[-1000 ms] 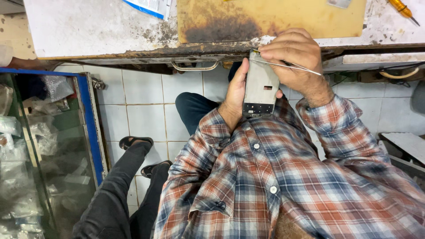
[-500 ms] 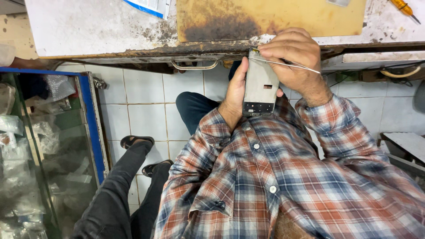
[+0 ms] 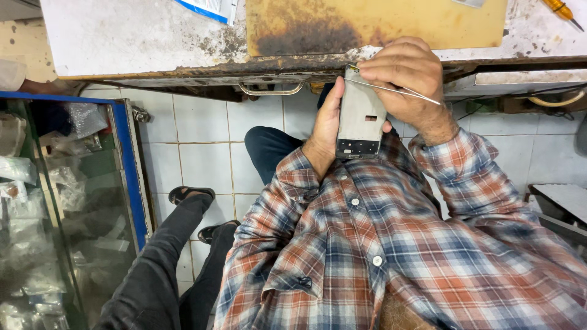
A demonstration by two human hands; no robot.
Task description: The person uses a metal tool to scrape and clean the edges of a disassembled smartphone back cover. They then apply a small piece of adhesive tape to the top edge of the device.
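Close against the plaid shirt (image 3: 397, 244), the left hand (image 3: 327, 125) wraps around a phone frame (image 3: 362, 116) from its side, propping it upright so its bare back faces the person. The right hand (image 3: 406, 76) curls shut on thin tweezers (image 3: 400, 90) — tips at the frame's top corner. Beyond lies the stained bench (image 3: 153, 36), a screwdriver (image 3: 561, 11) within reach.

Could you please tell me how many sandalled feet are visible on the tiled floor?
2: one sandalled foot on the white tiles by the blue-framed cabinet, the other nearer the plaid shirt, partly hidden.
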